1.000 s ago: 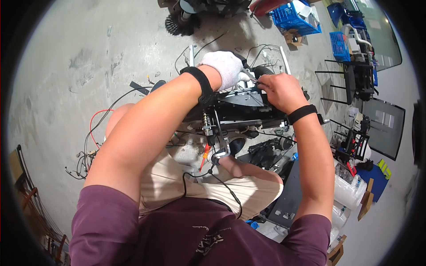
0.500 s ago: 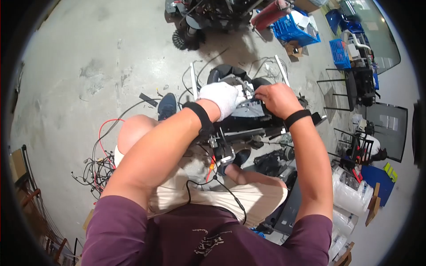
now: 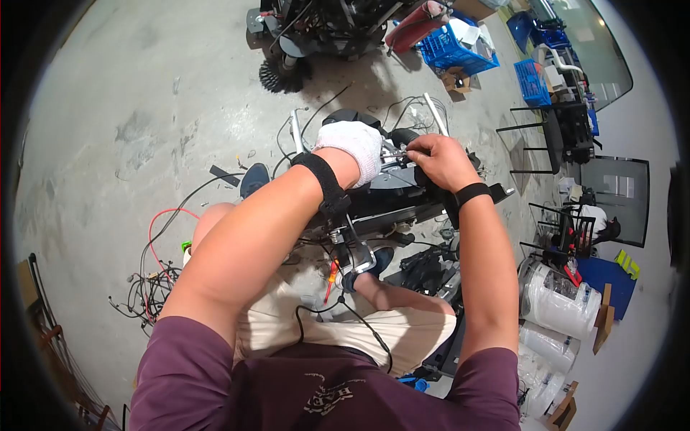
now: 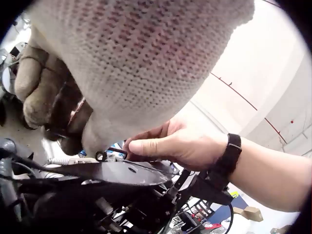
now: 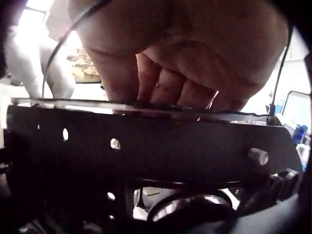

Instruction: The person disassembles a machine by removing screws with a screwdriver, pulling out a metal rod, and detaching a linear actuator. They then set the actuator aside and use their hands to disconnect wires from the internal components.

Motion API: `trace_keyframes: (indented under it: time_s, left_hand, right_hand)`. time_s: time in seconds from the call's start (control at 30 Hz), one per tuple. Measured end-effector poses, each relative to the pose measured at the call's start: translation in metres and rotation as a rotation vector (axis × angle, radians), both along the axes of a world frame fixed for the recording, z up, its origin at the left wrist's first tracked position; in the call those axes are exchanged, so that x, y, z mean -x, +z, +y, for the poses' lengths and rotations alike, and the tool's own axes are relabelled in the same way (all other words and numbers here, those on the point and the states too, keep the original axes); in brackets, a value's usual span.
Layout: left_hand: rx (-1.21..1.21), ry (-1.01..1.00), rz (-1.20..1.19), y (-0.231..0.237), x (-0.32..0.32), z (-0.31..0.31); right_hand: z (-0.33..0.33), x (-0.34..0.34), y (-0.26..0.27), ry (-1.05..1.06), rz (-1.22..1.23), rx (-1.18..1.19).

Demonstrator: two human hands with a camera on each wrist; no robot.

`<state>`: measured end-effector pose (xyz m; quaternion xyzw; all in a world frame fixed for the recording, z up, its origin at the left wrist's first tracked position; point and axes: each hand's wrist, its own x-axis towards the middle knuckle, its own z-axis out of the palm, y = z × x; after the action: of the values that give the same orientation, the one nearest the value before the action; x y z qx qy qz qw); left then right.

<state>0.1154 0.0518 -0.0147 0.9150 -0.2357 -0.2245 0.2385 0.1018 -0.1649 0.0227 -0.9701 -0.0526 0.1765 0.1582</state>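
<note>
My left hand (image 3: 351,149), in a white knit glove, is over the far side of a black metal frame (image 3: 388,205). Its fingers (image 4: 36,105) are curled in the left wrist view; I cannot tell what is inside them. My bare right hand (image 3: 442,161) faces it across a narrow gap, pinching a slim dark tool (image 4: 117,150) with a ringed end between thumb and fingers. That tool lies just above a grey plate (image 4: 129,173) on the frame. In the right wrist view, a black perforated plate (image 5: 195,146) hides the right fingertips.
An orange screwdriver (image 3: 331,279) lies on the floor by my legs. Tangled cables (image 3: 144,291) spread at the left. Beyond the frame stand a machine with a round black brush (image 3: 287,75) and a blue crate (image 3: 460,54). Wrapped rolls (image 3: 557,305) stand at the right.
The head view has shifted. Both hands have come slightly nearer to my body since one second ago, and more of the frame's far end shows beyond them. My right hand still pinches the tool.
</note>
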Motion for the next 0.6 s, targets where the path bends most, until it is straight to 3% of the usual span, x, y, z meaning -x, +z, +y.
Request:
trace_keyframes:
  time_s: [0.1, 0.3, 0.53, 0.6]
  left_hand:
    - [-0.001, -0.013, 0.015, 0.002, -0.003, -0.002]
    - [0.028, -0.067, 0.048, 0.015, -0.001, 0.001]
    - [0.085, -0.116, 0.018, 0.013, 0.008, -0.003]
    - [0.13, -0.119, -0.036, 0.012, 0.013, -0.005]
  right_hand:
    - [-0.008, -0.012, 0.005, 0.0, 0.184, -0.099]
    - [0.007, -0.01, 0.015, -0.005, 0.233, -0.036]
    - [-0.002, -0.009, 0.009, -0.016, 0.181, -0.025]
    - [-0.005, -0.01, 0.007, 0.081, 0.13, -0.016]
